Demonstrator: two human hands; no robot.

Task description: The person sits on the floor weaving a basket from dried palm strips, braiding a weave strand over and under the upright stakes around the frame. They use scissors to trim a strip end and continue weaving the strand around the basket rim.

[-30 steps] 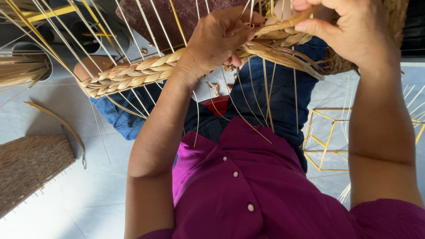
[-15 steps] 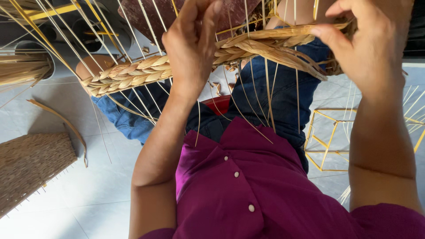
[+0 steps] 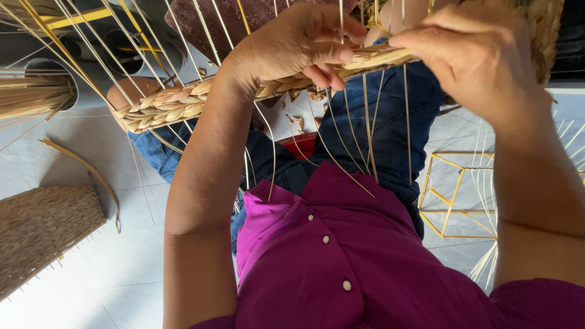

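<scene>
- The left hand [image 3: 292, 45] is raised in front of the chest, forearm running up from the lower left, wrist bent so the palm faces down over the pale braided band of dried straw [image 3: 177, 100].
- Its fingers [image 3: 326, 73] are curled shut over the band, thumb lying along the top and fingertips tucked beneath the strands.
- The right hand [image 3: 475, 52] comes in from the right, forearm nearly upright, back of the hand toward the camera.
- Its fingers [image 3: 408, 38] pinch closed on the right end of the same band, close to the left hand's fingertips.
- Half a second ago the left hand stood more upright with its fingers spread above the band; it has now dropped flat and closed on it, and the right hand has moved in nearer.
- The band runs from the lower left, past a knee, up to the gap between both hands, passing under the left palm.
- Thin yellow straw spokes [image 3: 368, 128] hang down from the band over the dark blue trousers [image 3: 390, 128] and the magenta buttoned shirt [image 3: 341, 256].
- A flat woven straw mat [image 3: 42, 231] lies on the white tiled floor [image 3: 116, 274] at the left, well apart from the hands.
- A yellow wire frame [image 3: 454, 195] stands on the floor at the right.
</scene>
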